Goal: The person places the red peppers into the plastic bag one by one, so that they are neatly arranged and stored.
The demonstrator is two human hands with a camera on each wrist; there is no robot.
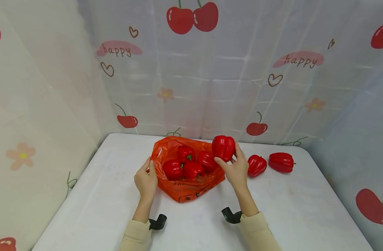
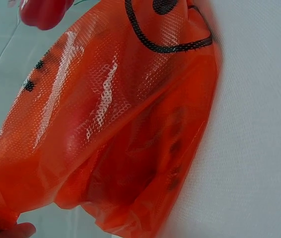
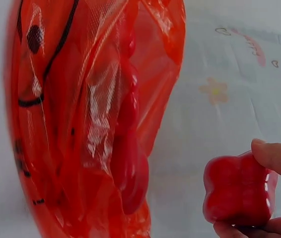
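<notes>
An orange-red plastic bag (image 1: 182,190) lies open on the white table with several red bell peppers (image 1: 172,169) inside. My left hand (image 1: 146,181) pinches the bag's left rim between thumb and fingers; the left wrist view shows those fingertips (image 2: 21,230) on the bag's edge. My right hand (image 1: 237,170) grips another red bell pepper (image 1: 223,148) by its sides, raised above the bag's right edge. In the right wrist view this bell pepper (image 3: 240,191) sits between thumb and fingers, apart from the bag (image 3: 96,119).
Two more red bell peppers, one nearer (image 1: 256,166) and one farther right (image 1: 281,162), lie on the table (image 1: 304,209) right of my right hand. A printed curtain (image 1: 210,80) hangs behind the table's back edge.
</notes>
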